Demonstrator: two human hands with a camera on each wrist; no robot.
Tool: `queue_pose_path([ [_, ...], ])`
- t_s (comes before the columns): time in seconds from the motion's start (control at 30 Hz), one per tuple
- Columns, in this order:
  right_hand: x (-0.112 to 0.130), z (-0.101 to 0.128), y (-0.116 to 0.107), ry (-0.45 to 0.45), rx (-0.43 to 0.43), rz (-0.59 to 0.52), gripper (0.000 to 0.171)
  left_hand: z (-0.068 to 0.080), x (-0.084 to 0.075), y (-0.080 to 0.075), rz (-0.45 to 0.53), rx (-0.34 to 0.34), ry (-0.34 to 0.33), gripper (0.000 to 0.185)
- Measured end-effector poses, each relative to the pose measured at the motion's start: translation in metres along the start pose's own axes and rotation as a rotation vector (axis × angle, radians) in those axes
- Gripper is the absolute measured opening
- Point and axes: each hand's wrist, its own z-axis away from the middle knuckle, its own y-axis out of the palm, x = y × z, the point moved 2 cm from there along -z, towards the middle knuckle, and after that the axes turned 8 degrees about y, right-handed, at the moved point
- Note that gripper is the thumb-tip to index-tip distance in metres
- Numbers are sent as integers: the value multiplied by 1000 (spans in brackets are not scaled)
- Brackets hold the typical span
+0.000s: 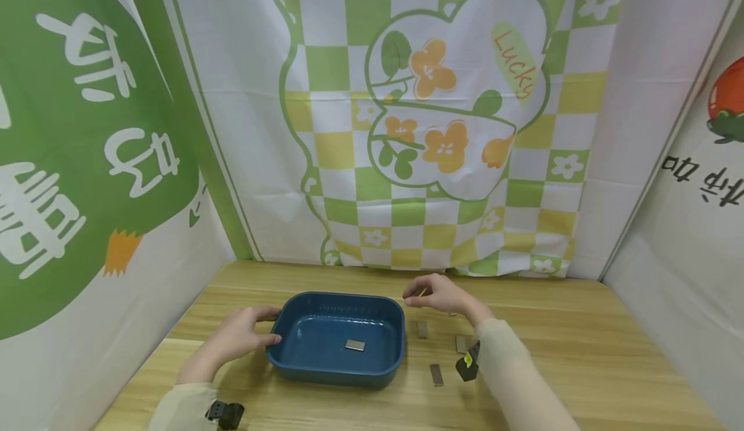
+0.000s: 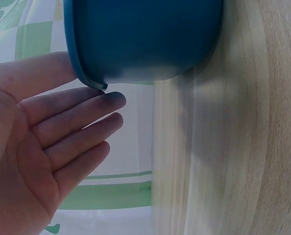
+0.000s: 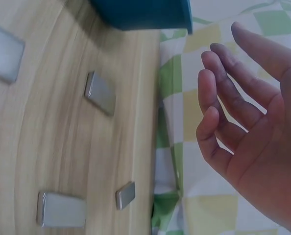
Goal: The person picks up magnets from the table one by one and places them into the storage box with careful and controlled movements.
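Observation:
A blue rectangular basin (image 1: 334,376) sits on the table, with one small flat silvery block (image 1: 355,346) lying inside it. My left hand (image 1: 241,334) holds the basin's left rim, the thumb hooked over the edge. In the left wrist view, the other fingers (image 2: 82,134) extend outside the basin wall. Past the basin's far right corner, my right hand (image 1: 437,294) hovers above the table with loosely bent fingers. Nothing shows in its grasp in the right wrist view. Several similar metallic blocks, among them one (image 1: 422,329) nearest the basin, lie below it.
More blocks lie right of the basin: one (image 1: 436,375) toward the front, another (image 1: 461,344) beside the right wrist's camera, and a small one (image 3: 125,195) near the table's back edge. Printed cloths (image 1: 337,179) hang behind and along both sides of the wooden table (image 1: 581,353).

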Motion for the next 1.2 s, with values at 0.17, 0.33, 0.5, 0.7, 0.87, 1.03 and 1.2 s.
queue_pose_path([
  [0.17,-11,5,-4,1,-24,18,32,-1,0,0,-1,6,-5,52],
  [0.33,-19,10,-6,11,-40,25,32,-1,-1,0,-5,4,7,51],
  [0.5,-25,17,-10,12,-47,19,32,-1,-1,1,-20,6,21,51],
  [0.7,-34,24,-15,14,-48,23,34,-2,-1,1,-5,9,10,51],
  [0.87,-41,30,-17,-7,-45,30,34,-2,-1,0,-6,12,3,52],
  [1.03,-44,37,-19,-22,-25,12,32,-1,-1,0,-3,15,2,52],
  [1.2,-45,46,-20,-21,-20,3,31,0,-1,0,-10,11,2,52],
])
